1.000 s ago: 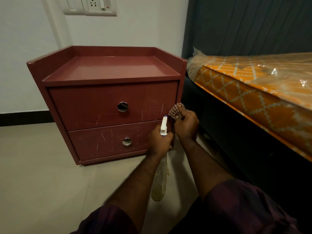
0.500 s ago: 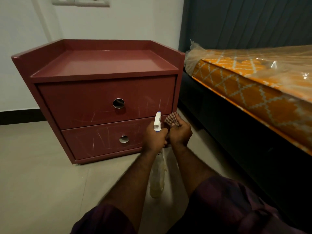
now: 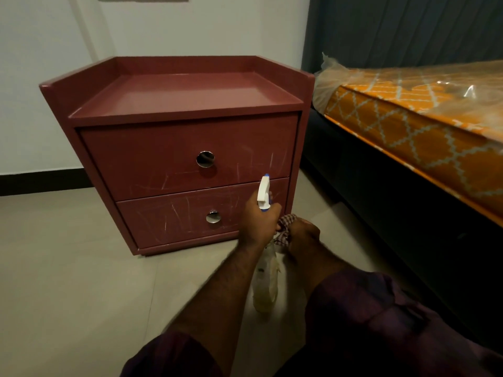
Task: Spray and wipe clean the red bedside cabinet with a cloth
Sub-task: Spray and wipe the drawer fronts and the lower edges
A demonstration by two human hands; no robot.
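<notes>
The red bedside cabinet (image 3: 174, 148) stands on the floor against the white wall, with two scratched drawers and round metal pulls. My left hand (image 3: 258, 223) grips the neck of a spray bottle (image 3: 265, 284); its white nozzle head points up and toward the lower drawer, and its pale body hangs below the hand. My right hand (image 3: 303, 235) is closed on a checked cloth (image 3: 284, 229), bunched between the two hands, just in front of the cabinet's lower right corner and off its surface.
A bed with an orange patterned mattress (image 3: 424, 126) in clear plastic runs along the right, its dark frame close beside the cabinet. A dark curtain (image 3: 408, 28) hangs behind. Beige floor tiles (image 3: 81, 281) spread to the left and front.
Both hands have dropped from the cabinet's right edge at drawer height to near its lower right corner. The cloth came away from the cabinet. The view has shifted down and right.
</notes>
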